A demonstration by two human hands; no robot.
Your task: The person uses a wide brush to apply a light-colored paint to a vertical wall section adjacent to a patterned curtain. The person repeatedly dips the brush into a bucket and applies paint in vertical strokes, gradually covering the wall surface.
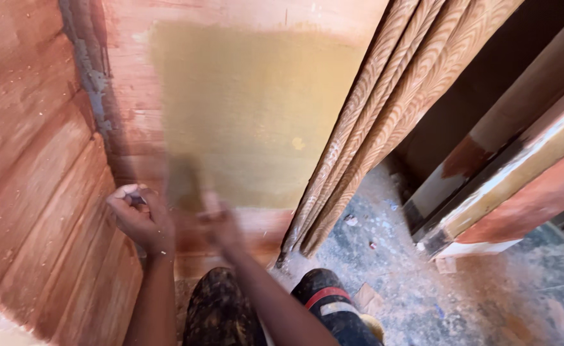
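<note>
Wood panel (243,122), reddish brown and standing upright in front of the person, carries a large ochre-yellow patch over its middle and upper area. A reddish band runs uncoated down the left side, along the top and across the bottom strip. Judged from this coverage, most of the face is coated and the border remains to be done.

Right hand (221,227) is at the lower edge of the yellow patch, against the panel. It is motion-blurred; a dark smear just above it may be a cloth or pad, but the picture does not show what it is. Whether the grip is clenched or released cannot be told.

Left hand (142,218) sits low at the left side of the panel, near the junction with the ribbed wood board (35,192). Its fingers are curled, and the grip is clenched on a small pale object (130,194) of unclear kind.

Surrounding items:
- A stack of grained boards (384,122) with a swirling pattern leans against the right edge of the panel.
- A door frame (506,179), partly stained red, lies further right.
- The floor (487,301) is concrete, dusty and strewn with scraps.
- The person's knees (224,307) in paint-spattered dark trousers show at the bottom, beside a shoe (333,301) with a red stripe.
</note>
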